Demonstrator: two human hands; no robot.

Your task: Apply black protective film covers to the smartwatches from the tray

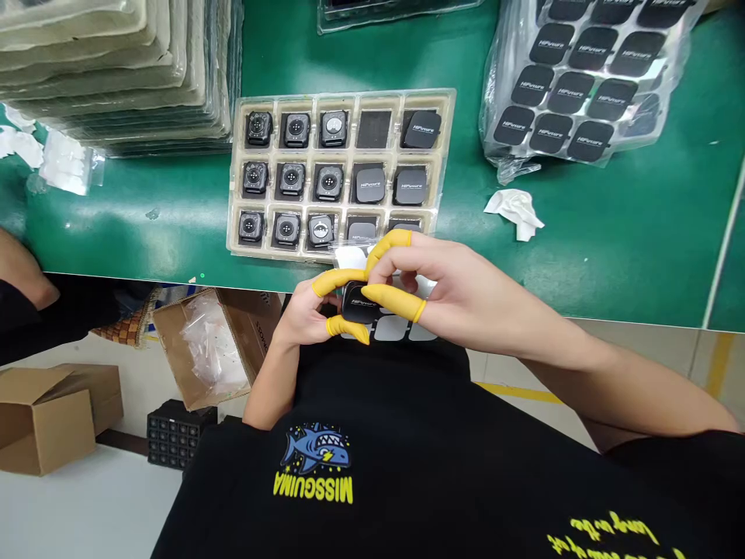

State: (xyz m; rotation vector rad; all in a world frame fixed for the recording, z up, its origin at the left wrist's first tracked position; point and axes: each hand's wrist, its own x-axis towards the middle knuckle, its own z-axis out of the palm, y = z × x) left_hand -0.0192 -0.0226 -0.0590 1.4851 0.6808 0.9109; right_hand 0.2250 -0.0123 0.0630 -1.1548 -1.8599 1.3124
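Note:
Below the tray's front edge, my left hand (314,307), with yellow finger cots, grips a black square smartwatch body (358,304) by its sides. Its upward face carries a black HiFuture film. My right hand (431,287), also in yellow finger cots, has thumb and fingertips pinched at the film's near edge; whether it grips the film or the watch is hidden. Under both hands lies a sheet of silvery square patches (391,329). Just beyond, a cream tray (343,96) holds several watch bodies, sensor backs up at left and HiFuture faces up at right. One pocket (373,129) is empty.
Stacked trays (116,78) rise at the back left. A bagged pile of HiFuture film sheets (559,93) lies at right, near crumpled tissue (518,213). Cardboard boxes (198,349) and a black crate (178,435) stand below at left. Another person's arm (26,272) shows at far left.

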